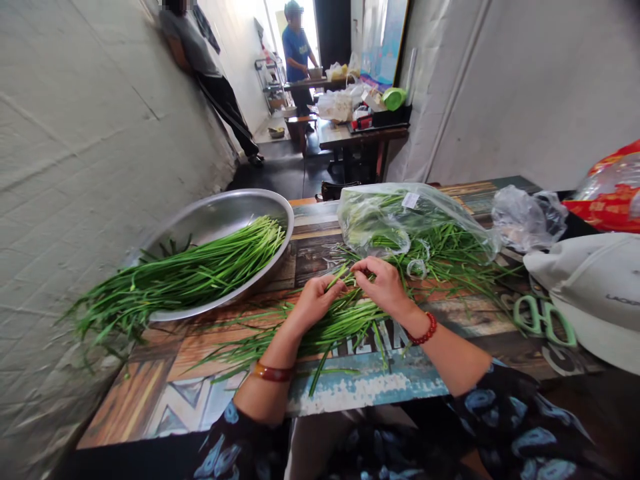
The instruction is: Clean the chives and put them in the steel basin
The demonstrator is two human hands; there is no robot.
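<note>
My left hand (319,298) is closed round a few garlic chives (340,273), their pale ends poking up past the fingers. Close beside it, my right hand (383,283) pinches at those ends with thumb and forefinger. Under both hands lies a loose pile of chives (345,323) on the patterned tabletop (165,357). To the left, a wide steel basin (225,203) holds a big bunch of chives (215,270), green tips hanging over its rim. Beyond my right hand, a clear plastic bag (380,200) partly covers more chives (445,247).
Green-handled scissors (544,320) and a light cap (600,293) lie at the right. Behind them are a crumpled plastic bag (527,217) and a red package (610,193). One person (210,67) leans on the left wall; another (297,50) stands at a far table (343,137).
</note>
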